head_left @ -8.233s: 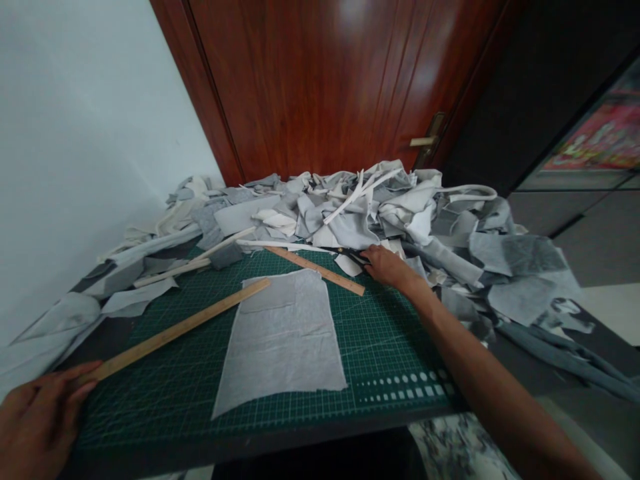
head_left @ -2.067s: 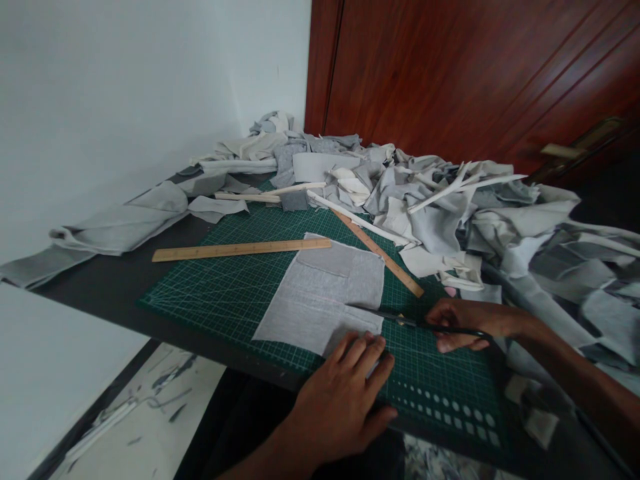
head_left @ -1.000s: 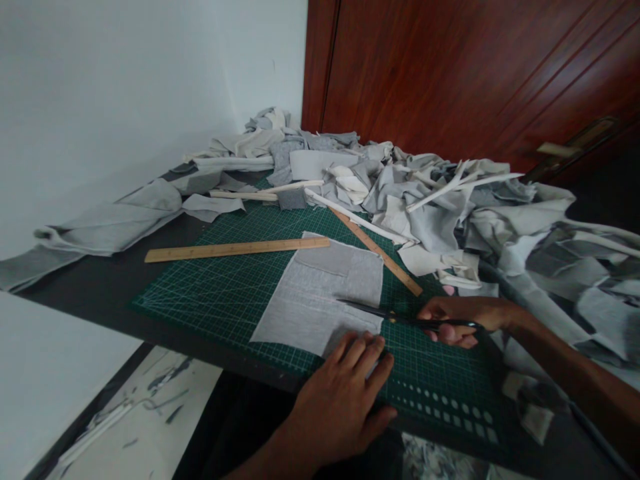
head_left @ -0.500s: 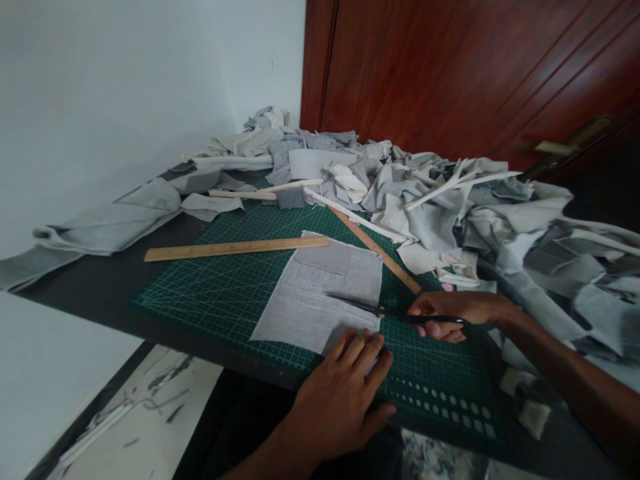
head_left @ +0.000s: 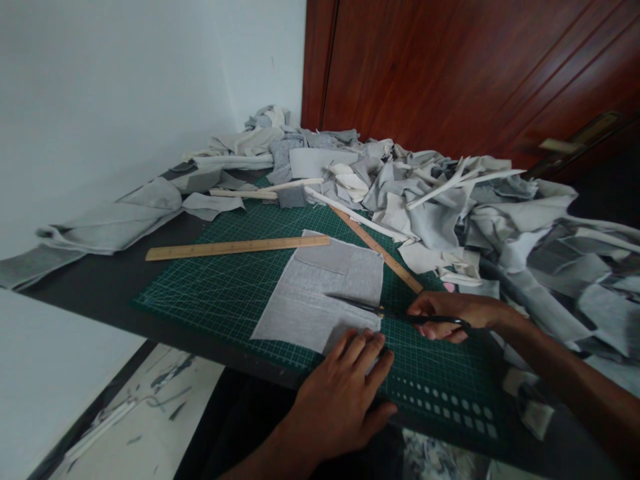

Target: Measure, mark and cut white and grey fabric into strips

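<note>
A light grey piece of fabric (head_left: 300,303) lies flat on the green cutting mat (head_left: 225,287). A smaller grey patch (head_left: 325,259) rests on its far part. My right hand (head_left: 453,315) is closed round the black handles of a pair of scissors (head_left: 360,306), whose blades reach in over the fabric from its right side. A dark slit shows along the blades. My left hand (head_left: 345,393) lies flat, palm down, fingers stretched over the fabric's near right corner. One wooden ruler (head_left: 235,247) overlaps the fabric's far edge; a second wooden ruler (head_left: 380,252) slants along its right side.
Heaped grey and cream fabric scraps (head_left: 425,207) cover the back and right of the dark table (head_left: 115,280). A folded grey cloth (head_left: 125,213) lies at the left, near the white wall (head_left: 125,87). Behind the heap stands a reddish-brown door (head_left: 425,73). Offcuts litter the floor (head_left: 165,413).
</note>
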Demonstrator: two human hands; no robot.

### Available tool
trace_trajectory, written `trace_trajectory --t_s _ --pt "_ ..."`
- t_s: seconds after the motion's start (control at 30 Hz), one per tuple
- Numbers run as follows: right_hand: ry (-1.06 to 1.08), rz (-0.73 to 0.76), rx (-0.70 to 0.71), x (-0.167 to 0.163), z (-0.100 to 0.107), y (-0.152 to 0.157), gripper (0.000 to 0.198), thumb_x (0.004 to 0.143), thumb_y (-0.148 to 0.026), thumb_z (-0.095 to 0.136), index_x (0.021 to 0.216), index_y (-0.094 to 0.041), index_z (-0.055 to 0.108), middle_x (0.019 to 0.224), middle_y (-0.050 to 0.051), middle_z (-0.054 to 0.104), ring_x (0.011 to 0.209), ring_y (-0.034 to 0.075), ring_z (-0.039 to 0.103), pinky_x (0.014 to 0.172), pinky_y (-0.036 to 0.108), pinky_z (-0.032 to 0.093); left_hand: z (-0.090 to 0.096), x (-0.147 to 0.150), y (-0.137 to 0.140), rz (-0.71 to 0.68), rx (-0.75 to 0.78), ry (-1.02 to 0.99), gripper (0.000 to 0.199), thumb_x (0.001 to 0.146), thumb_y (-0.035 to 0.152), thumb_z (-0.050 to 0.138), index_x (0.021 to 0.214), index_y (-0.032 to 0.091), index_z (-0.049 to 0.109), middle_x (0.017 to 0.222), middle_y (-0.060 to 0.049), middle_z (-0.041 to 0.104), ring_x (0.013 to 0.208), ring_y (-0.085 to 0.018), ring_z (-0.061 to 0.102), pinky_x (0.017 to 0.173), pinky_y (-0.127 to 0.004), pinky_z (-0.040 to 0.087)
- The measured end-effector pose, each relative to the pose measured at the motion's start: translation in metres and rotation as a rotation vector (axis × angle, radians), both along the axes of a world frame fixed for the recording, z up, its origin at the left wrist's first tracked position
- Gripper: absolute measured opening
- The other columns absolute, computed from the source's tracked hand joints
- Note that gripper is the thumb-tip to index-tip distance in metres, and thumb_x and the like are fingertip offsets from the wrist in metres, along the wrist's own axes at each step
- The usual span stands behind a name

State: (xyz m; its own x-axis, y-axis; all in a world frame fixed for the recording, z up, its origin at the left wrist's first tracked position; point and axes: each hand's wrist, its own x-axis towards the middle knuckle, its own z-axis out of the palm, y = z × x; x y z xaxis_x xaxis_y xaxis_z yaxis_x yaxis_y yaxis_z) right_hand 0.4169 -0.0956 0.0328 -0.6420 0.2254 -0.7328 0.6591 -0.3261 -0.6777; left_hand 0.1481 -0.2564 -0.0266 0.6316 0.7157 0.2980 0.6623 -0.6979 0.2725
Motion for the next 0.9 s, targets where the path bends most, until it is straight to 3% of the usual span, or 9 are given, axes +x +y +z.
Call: trace_trajectory --t_s 0.23,0.4,0.6,0.9 --pt "-0.039 0.033 0.001 -0.003 0.002 0.0 0.041 0.083 -0.048 0.08 0.076 -0.016 0.056 0.05 -0.014 0.037 0.036 0.001 0.028 0.031 0.012 0.024 0.0 0.0 0.0 0.003 -0.001 0.01 0.058 0.11 0.056 0.037 0.151 0.016 0.051 0.16 -0.011 0.051 0.147 -0.028 0.045 0.125 -0.044 0.026" --pt "-0.028 0.03 -0.026 -0.004 0.0 0.002 0.034 0.086 -0.04 0.077 0.077 -0.016 0.056 0.047 -0.014 0.036 0.035 0.001 0.027 0.031 0.012 0.025 0.0 0.0 0.001 -0.002 -0.001 0.004 0.059 0.11 0.056 0.038 0.152 0.016 0.05 0.161 -0.011 0.05 0.147 -0.028 0.044 0.125 -0.044 0.026" --pt "0.058 0.087 -0.025 0.003 -0.005 0.01 0.046 0.087 -0.049 0.076 0.072 -0.019 0.044 0.053 -0.01 0.041 0.039 0.002 0.036 0.034 0.012 0.028 -0.001 0.0 0.0 0.0 -0.015 -0.007 0.059 0.109 0.056 0.041 0.151 0.016 0.051 0.16 -0.011 0.051 0.148 -0.029 0.044 0.125 -0.045 0.028" --pt "0.057 0.052 -0.015 -0.006 -0.004 0.007 0.046 0.081 -0.05 0.081 0.078 -0.019 0.047 0.054 -0.012 0.039 0.04 0.002 0.033 0.035 0.013 0.027 -0.001 0.001 0.001 -0.006 -0.003 -0.012 0.059 0.109 0.056 0.042 0.15 0.015 0.052 0.159 -0.012 0.051 0.147 -0.029 0.044 0.125 -0.044 0.028"
